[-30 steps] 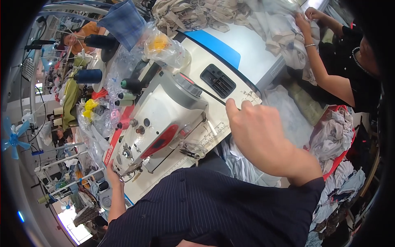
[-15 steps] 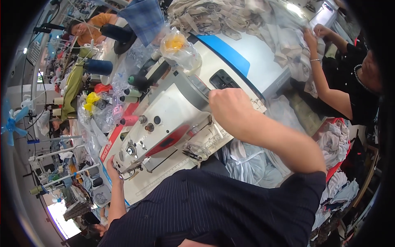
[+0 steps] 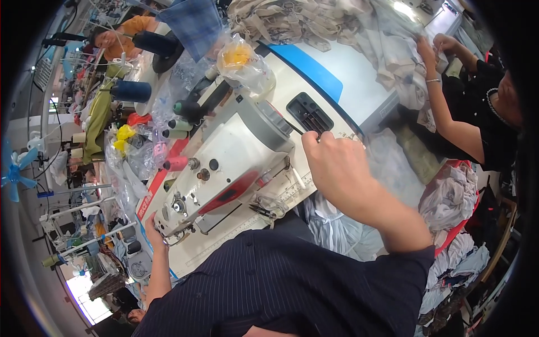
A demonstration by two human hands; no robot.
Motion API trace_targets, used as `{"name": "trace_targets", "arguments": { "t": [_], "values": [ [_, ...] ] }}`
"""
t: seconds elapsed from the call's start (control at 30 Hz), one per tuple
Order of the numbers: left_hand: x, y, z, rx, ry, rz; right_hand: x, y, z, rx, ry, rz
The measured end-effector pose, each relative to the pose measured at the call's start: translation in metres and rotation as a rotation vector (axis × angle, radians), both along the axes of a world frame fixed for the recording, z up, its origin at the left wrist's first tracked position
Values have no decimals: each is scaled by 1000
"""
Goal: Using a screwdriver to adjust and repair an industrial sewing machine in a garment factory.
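A white industrial sewing machine (image 3: 230,151) with a grey handwheel end stands slantwise on its table. My right hand (image 3: 339,163) is closed, beside the handwheel (image 3: 275,121). Between fist and wheel runs a thin dark rod (image 3: 295,128), gripped at its outer end; its exact kind is too small to make out. At the machine's needle end, my left hand (image 3: 155,233) wraps its fingers round the edge of the head. Part of that hand is hidden behind the machine. Small tweezers or snips (image 3: 263,211) lie on the table below the arm.
Thread spools (image 3: 178,129) and plastic bags (image 3: 245,64) crowd behind the machine. A dark tray (image 3: 310,112) is set in the tabletop. Beige fabric strips (image 3: 292,22) are heaped at the far side. A co-worker (image 3: 471,106) handles cloth at right; bundled garments (image 3: 449,196) lie below.
My right hand has moved right and slightly down, away from the handwheel, uncovering the thin rod and more of the tray. My left hand keeps its place.
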State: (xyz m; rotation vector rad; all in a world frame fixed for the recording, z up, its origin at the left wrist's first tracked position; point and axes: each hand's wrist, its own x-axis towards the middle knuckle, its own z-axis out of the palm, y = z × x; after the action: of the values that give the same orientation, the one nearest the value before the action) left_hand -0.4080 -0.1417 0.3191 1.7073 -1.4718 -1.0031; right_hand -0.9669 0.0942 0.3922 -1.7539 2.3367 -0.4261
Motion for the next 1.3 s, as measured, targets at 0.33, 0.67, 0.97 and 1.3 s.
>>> {"name": "trace_targets", "arguments": {
  "t": [0.33,0.67,0.97,1.3],
  "values": [
    [0,0,0,27,45,-18,12,31,-70,-99,-53,-116],
    [7,1,-5,-297,-518,-236,14,16,-214,-392,-208,-220],
    [-8,6,-2,-148,-101,-38,3,10,-202,-329,-553,-164],
    [-11,9,-2,-148,1,-8,13,19,-118,34,-678,-398]
  ]
}}
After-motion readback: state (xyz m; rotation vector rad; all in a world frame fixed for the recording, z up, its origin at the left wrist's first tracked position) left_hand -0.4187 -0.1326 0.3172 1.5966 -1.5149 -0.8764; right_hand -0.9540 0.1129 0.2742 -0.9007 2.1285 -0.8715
